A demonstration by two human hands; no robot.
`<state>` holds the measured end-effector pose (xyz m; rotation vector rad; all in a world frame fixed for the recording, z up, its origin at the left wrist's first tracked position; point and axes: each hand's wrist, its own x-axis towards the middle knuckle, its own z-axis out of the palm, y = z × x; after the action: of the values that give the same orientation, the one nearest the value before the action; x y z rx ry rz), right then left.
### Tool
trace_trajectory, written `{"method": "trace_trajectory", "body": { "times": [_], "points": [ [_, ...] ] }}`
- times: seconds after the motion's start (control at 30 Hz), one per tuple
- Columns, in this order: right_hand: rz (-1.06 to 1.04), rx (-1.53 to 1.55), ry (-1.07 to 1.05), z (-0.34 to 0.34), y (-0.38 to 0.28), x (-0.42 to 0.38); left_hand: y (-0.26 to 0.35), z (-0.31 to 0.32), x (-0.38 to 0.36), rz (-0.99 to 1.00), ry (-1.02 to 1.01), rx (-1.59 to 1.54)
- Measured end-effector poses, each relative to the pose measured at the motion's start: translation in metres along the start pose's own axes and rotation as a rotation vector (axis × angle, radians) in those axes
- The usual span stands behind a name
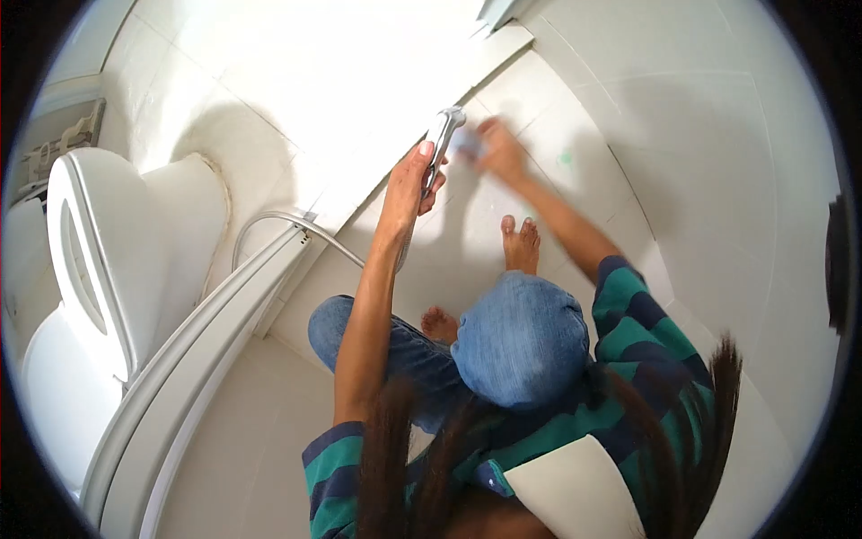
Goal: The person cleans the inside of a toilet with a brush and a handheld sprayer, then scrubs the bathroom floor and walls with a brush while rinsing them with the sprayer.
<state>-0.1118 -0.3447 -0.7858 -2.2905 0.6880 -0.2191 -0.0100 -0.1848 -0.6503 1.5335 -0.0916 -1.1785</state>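
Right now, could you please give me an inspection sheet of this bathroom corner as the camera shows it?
Surface: white tiled floor, with a small green mark near the right hand.
Job's things: metal spray nozzle, pointed at the floor tiles; a pale blurred item under the right hand, too blurred to name.
Clutter: nothing seen.
Grips: left hand closed around the spray nozzle; right hand pressed to the floor, blurred.
Cables: metal hose curves from the nozzle over the curved rail.
Surroundings: toilet with its lid up at left; the person crouches barefoot.
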Motion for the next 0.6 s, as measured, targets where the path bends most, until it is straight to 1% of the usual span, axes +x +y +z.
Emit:
{"method": "trace_trajectory", "body": {
  "times": [0.03, 0.07, 0.1, 0.13, 0.17, 0.2, 0.23, 0.27, 0.3, 0.33, 0.37, 0.4, 0.43, 0.47, 0.53, 0.57, 0.6],
  "points": [
    [0.164, -0.076, 0.177, -0.023, 0.023, 0.019, 0.008, 0.004, -0.002, 0.045, -0.053, 0.009],
    [0.278, -0.276, 0.373, -0.045, 0.032, 0.04, 0.018, 0.007, -0.006, 0.041, -0.06, 0.012],
    [0.447, -0.321, 0.457, -0.054, 0.035, 0.048, 0.027, 0.014, -0.008, 0.045, -0.073, 0.015],
    [0.451, -0.27, 0.404, -0.037, 0.027, 0.027, 0.033, 0.019, -0.009, 0.047, -0.09, 0.029],
    [0.316, -0.168, 0.28, -0.008, 0.01, -0.014, 0.034, 0.025, -0.01, 0.033, -0.112, 0.044],
    [0.198, -0.122, 0.104, 0.017, -0.004, -0.051, 0.03, 0.034, -0.006, 0.025, -0.131, 0.052],
    [0.071, -0.124, -0.117, 0.035, -0.02, -0.085, 0.024, 0.041, -0.005, 0.01, -0.146, 0.063],
    [-0.146, -0.156, -0.227, 0.046, -0.031, -0.108, 0.019, 0.048, -0.003, -0.035, -0.168, 0.107],
    [-0.277, -0.149, -0.281, 0.049, -0.033, -0.111, 0.017, 0.051, -0.003, -0.042, -0.183, 0.121],
    [-0.228, -0.147, -0.321, 0.047, -0.022, -0.098, 0.014, 0.054, -0.001, -0.045, -0.206, 0.135],
    [-0.019, -0.126, -0.392, 0.033, -0.01, -0.068, 0.01, 0.056, 0.003, -0.012, -0.192, 0.15],
    [0.231, -0.071, -0.34, 0.003, -0.007, -0.04, 0.003, 0.058, 0.004, 0.004, -0.183, 0.168],
    [0.383, 0.015, -0.032, -0.035, -0.002, -0.014, 0.0, 0.063, 0.005, -0.009, -0.197, 0.175],
    [0.513, 0.095, 0.285, -0.051, 0.011, 0.003, -0.007, 0.067, 0.01, -0.032, -0.225, 0.215],
    [0.667, 0.188, -0.049, -0.043, 0.028, -0.014, -0.016, 0.082, 0.015, -0.049, -0.285, 0.256],
    [0.763, 0.234, -0.213, -0.029, 0.037, -0.042, -0.015, 0.091, 0.017, -0.067, -0.349, 0.234],
    [0.401, 0.041, -0.149, -0.019, 0.024, -0.084, -0.017, 0.096, 0.019, -0.09, -0.394, 0.231]
  ]
}}
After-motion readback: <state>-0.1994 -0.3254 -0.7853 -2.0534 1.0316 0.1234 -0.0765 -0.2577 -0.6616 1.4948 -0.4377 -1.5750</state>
